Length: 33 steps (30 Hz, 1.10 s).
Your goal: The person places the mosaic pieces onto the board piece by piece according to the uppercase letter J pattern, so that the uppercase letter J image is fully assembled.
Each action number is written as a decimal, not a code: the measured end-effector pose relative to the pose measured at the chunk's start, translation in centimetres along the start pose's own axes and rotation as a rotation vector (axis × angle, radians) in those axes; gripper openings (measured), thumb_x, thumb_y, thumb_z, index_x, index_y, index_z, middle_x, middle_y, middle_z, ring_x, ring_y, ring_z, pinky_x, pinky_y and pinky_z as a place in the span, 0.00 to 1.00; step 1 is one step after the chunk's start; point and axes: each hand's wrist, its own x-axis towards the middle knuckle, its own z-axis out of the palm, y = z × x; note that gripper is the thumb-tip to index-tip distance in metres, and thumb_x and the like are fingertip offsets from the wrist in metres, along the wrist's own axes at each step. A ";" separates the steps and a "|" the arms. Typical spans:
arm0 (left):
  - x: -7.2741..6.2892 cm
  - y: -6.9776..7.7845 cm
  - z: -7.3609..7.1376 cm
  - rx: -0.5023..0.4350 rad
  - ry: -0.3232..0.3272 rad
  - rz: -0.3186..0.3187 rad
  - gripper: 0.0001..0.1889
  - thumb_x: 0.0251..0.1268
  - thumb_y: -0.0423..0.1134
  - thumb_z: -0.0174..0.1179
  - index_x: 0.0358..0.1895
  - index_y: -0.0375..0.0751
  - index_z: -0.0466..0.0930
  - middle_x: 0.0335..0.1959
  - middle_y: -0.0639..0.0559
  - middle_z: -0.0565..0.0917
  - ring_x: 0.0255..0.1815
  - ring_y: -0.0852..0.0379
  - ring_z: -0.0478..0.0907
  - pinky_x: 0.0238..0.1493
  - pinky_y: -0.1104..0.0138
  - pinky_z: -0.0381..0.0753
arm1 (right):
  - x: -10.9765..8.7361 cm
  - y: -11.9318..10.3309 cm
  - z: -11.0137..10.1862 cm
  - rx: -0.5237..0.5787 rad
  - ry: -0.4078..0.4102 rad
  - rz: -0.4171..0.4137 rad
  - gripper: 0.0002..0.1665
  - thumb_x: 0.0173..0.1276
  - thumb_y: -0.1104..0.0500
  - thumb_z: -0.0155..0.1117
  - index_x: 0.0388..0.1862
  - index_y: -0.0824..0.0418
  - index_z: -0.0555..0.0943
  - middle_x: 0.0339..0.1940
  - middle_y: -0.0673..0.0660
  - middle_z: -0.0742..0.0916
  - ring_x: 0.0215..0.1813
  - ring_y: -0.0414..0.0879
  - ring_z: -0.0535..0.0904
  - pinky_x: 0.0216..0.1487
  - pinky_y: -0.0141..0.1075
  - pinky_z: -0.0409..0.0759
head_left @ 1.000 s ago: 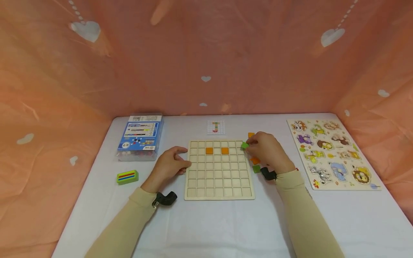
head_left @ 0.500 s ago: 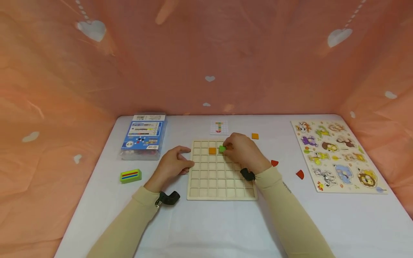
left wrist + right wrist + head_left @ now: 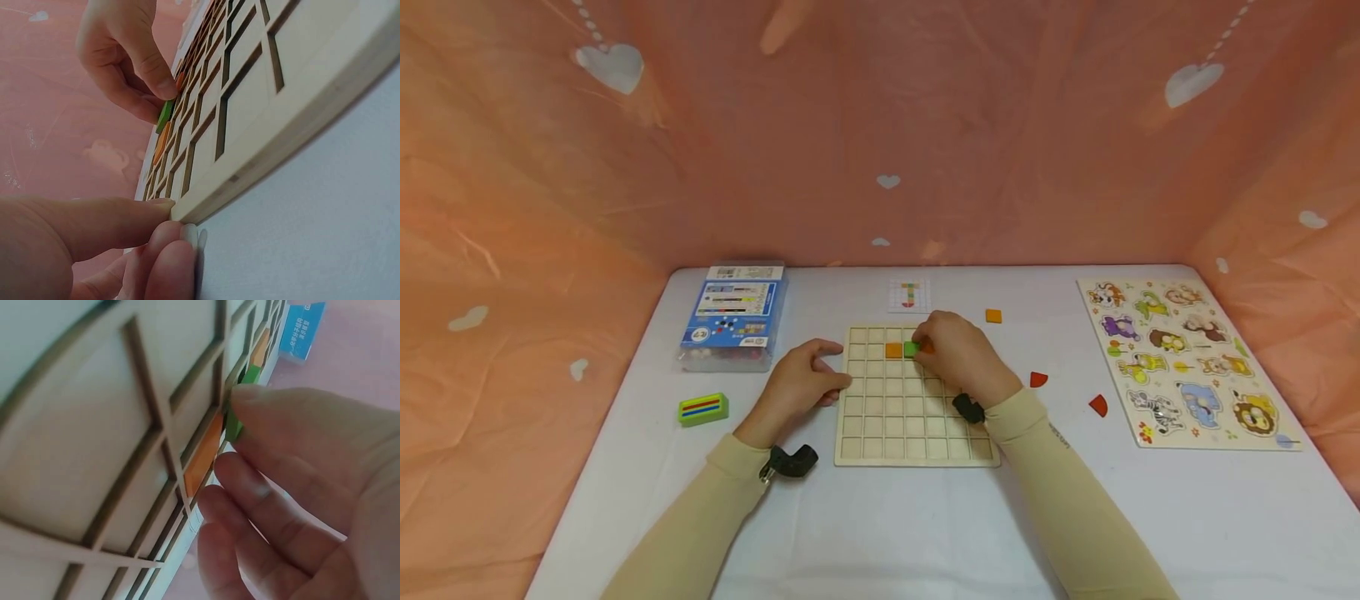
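Observation:
A pale wooden grid board (image 3: 883,425) lies flat on the table. Between two orange square tiles in an upper row, my right hand (image 3: 962,354) pinches a green square tile (image 3: 912,350) with thumb and forefinger. In the right wrist view the green tile (image 3: 234,425) leans at its cell, beside one orange tile (image 3: 205,459). The other orange tile (image 3: 893,351) sits to the left in its cell. At the board's left edge, my left hand (image 3: 797,379) rests its thumb and forefinger against the rim; its other fingers are bent.
Behind the board lies a pattern card (image 3: 909,296). To the right are a loose orange tile (image 3: 993,316), two red quarter-round pieces (image 3: 1038,380) and an animal puzzle board (image 3: 1180,358). A blue-labelled box (image 3: 730,321) and a green block (image 3: 703,410) stand left.
From beyond the board's right edge, my right hand has carried the green tile left and lowered it between the orange tiles. My left hand stays at the board's edge.

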 end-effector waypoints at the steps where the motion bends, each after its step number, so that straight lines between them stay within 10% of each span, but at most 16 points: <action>1: 0.0 0.0 0.0 0.000 -0.001 -0.001 0.29 0.67 0.35 0.74 0.71 0.42 0.78 0.34 0.45 0.83 0.28 0.57 0.84 0.34 0.69 0.88 | 0.0 0.0 0.0 -0.001 -0.001 -0.001 0.12 0.71 0.58 0.76 0.51 0.61 0.92 0.46 0.56 0.89 0.48 0.50 0.83 0.54 0.46 0.87; 33: 0.1 0.1 -0.1 -0.028 -0.015 -0.005 0.29 0.67 0.34 0.74 0.71 0.42 0.78 0.34 0.45 0.84 0.28 0.57 0.84 0.34 0.69 0.88 | 0.1 0.2 0.2 -0.001 -0.014 -0.005 0.14 0.72 0.59 0.74 0.54 0.61 0.91 0.48 0.56 0.88 0.49 0.51 0.83 0.57 0.47 0.87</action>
